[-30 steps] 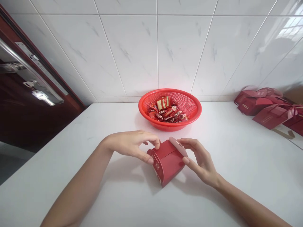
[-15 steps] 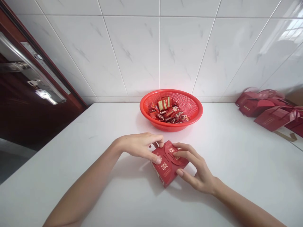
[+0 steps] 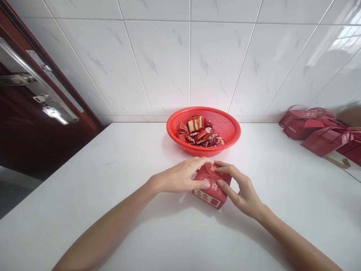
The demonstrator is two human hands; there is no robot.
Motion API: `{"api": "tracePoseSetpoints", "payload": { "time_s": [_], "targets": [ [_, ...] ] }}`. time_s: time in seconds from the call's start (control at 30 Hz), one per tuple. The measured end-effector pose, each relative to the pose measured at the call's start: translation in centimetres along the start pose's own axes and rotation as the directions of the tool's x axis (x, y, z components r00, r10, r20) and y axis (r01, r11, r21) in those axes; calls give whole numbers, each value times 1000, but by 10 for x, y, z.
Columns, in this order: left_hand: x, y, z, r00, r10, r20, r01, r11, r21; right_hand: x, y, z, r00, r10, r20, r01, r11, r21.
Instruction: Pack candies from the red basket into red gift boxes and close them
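A small red gift box with pale lettering and overlapping curved flaps on its lid sits on the white table. My left hand grips its left side, the thumb lying on the lid and the fingers reaching toward the far edge. From the right, my right hand has its fingertips and thumb on the lid and right side. Part of the lid and the far side are hidden by my fingers. Behind the box stands a red plastic basket holding several wrapped sweets.
Several folded red boxes are piled at the right against the tiled wall. A dark red door with a metal handle and keys is at the left. The white table extends along the wall.
The gift box has been turned and moved right and slightly farther away, so its pale printed front side now faces me. Both hands have moved with it.
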State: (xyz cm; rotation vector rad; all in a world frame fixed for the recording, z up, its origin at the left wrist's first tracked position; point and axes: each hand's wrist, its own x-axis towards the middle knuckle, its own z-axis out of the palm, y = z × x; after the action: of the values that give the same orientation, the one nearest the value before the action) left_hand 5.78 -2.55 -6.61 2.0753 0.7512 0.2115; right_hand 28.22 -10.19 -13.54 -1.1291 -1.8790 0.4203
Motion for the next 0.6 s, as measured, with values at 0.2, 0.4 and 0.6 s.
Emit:
{"api": "tracePoseSetpoints", "payload": {
  "time_s": [0.2,0.4,0.6],
  "targets": [
    [2,-1,1,1000,-24,19,24,999,41,0,7,-1,999,-17,44,18,1000,-16],
    [3,-1,1,1000,-13,24,12,999,33,-2,9,-3,994,-70,81,76,994,-77],
    [4,-2,3,1000,-11,-5,11,1000,29,-5,7,-3,979,-180,98,198,957,-211]
  ]
}}
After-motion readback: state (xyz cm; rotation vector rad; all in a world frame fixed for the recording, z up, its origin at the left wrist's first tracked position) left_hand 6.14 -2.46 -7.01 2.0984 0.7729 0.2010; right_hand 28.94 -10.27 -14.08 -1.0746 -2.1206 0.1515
